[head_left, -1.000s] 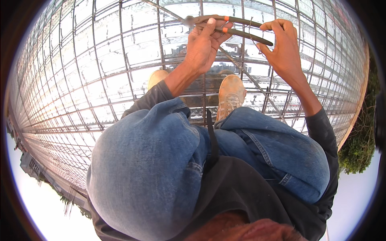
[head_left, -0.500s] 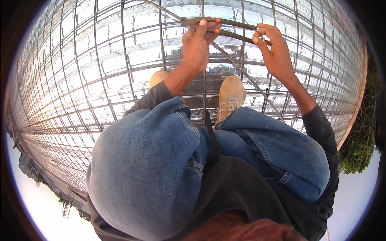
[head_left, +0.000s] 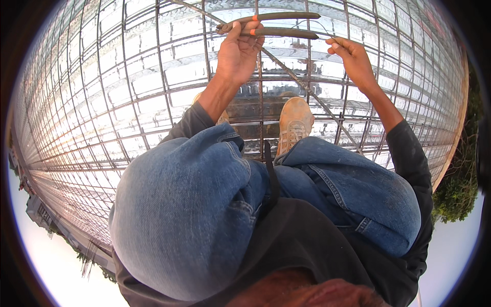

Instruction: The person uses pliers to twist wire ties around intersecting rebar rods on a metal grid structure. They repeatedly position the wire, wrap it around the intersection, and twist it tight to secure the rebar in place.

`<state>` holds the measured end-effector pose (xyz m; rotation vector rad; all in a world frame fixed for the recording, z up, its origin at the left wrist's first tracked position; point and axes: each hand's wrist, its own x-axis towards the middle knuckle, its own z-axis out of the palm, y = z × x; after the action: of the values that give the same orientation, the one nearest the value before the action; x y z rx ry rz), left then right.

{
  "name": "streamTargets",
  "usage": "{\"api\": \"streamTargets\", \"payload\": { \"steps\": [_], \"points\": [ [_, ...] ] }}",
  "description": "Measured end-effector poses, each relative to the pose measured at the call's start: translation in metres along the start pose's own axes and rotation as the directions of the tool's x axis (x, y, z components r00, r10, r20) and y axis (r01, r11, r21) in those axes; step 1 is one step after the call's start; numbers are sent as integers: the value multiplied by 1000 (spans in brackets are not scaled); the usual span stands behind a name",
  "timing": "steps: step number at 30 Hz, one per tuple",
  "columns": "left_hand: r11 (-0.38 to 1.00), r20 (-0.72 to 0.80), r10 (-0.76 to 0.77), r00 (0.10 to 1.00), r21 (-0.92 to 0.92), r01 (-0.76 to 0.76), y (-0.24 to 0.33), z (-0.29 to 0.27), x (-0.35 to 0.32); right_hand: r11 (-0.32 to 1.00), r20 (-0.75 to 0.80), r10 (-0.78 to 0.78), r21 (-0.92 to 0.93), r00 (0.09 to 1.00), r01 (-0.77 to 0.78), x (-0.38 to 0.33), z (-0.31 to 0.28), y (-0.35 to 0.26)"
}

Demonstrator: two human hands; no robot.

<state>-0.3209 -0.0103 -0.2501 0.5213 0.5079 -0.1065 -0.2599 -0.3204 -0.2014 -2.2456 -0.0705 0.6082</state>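
head view — steeply downward, close over knees [head_left: 204, 204]

Outdoor rebar grid [head_left: 102, 102] over shiny decking, trees [head_left: 460, 189] beyond

Faded blue jeans [head_left: 204, 215], dusty tan shoe [head_left: 294, 123], brown pliers [head_left: 271, 25] with orange bands, grey rebar grid [head_left: 102, 102]

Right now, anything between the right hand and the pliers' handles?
Nothing visible. The left hand grips the long-handled pliers near the head; the right hand, pinching thin tie wire, sits just off the handle ends above the rebar grid.
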Motion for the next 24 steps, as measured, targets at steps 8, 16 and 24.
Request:
{"api": "streamTargets", "payload": {
  "steps": [8, 16, 24],
  "points": [
    [998, -90, 65, 994, 12, -64, 11, -12, 8, 998, 260, -41, 49, 965, 29, -40, 23, -35],
    [976, 2, 148, 989, 163, -146, 17, 3, -9, 585, 104, -661, -548, 743, 597, 4, 10, -106],
    [909, 83, 115, 990, 394, -139, 9, 38, -26, 801, 170, -457, -348, 873, 487, 10, 25, -121]
  ]
}}
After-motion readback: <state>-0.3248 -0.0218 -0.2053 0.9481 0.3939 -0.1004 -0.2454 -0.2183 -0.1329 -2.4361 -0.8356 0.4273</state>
